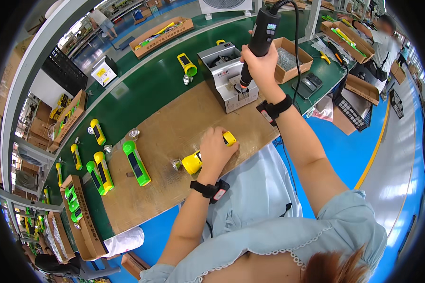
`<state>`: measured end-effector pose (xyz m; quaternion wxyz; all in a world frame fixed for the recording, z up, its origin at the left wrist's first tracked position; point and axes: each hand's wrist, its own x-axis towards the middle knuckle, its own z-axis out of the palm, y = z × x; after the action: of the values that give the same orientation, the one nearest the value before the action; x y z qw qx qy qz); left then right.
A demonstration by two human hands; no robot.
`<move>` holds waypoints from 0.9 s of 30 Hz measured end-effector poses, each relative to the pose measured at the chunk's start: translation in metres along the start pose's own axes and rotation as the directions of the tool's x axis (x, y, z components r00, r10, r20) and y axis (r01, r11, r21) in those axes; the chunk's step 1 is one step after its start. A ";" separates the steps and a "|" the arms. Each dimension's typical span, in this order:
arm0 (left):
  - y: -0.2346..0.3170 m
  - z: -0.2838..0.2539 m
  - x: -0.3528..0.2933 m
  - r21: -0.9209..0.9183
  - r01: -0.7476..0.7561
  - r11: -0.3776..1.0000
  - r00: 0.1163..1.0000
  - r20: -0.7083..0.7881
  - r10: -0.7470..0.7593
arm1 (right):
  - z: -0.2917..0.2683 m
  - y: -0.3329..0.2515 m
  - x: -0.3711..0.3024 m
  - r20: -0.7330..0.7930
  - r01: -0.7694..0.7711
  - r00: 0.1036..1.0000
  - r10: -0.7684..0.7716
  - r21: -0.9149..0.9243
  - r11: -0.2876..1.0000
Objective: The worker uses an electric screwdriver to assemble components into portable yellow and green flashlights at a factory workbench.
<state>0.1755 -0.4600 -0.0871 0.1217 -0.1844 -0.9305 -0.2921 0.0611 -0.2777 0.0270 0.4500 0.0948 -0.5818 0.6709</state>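
Note:
My left hand (214, 150) is closed around a yellow flashlight (192, 163) lying on the brown cardboard sheet (170, 118). The flashlight's silver reflector (176, 164) hangs out at its left end. Raised at the right, my right hand (263, 66) grips a black electric screwdriver (266, 29) held upright, its cable running up from the top. The screwdriver's tip reaches down to the front of a grey metal screw feeder (217, 70); whether a screw sits on the bit is too small to see. Left of my left hand lies a green flashlight (137, 162) with a dark panel.
More yellow flashlights (104, 170) and green ones (96, 178) lie at the left, some with loose reflectors (134, 134). Behind the feeder lies another yellow flashlight (186, 64). A carton (293, 61) of small shiny parts stands right of the feeder. A person (382, 47) works at the far right.

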 end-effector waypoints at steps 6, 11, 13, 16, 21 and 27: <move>0.000 0.000 -0.004 0.016 -0.015 1.000 1.000 -0.021 0.015 | 0.004 -0.002 0.007 0.208 -0.093 0.974 0.088 0.011 0.996; 0.000 0.005 -0.008 0.028 -0.066 0.997 0.991 -0.119 0.069 | -0.002 -0.033 -0.034 0.324 -0.302 0.906 0.272 0.044 0.952; 0.001 0.009 -0.011 0.046 -0.076 0.996 0.985 -0.150 0.083 | -0.001 -0.045 -0.058 0.310 -0.312 0.918 0.248 0.176 0.934; 0.003 0.010 -0.014 0.079 -0.090 0.993 0.975 -0.196 0.104 | 0.004 -0.060 -0.079 0.264 -0.288 0.932 0.247 0.130 0.949; 0.002 0.010 -0.016 0.090 -0.098 0.991 0.968 -0.221 0.116 | 0.011 -0.060 -0.088 0.227 -0.245 0.952 0.207 0.153 0.957; 0.002 0.011 -0.018 0.068 -0.120 0.990 0.959 -0.250 0.133 | 0.016 -0.053 -0.093 0.257 -0.252 0.940 0.226 0.072 0.965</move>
<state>0.1909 -0.4572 -0.1009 0.2629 -0.2016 -0.9009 -0.2806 0.1458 -0.3416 0.0081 0.2837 0.1294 -0.6046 0.7330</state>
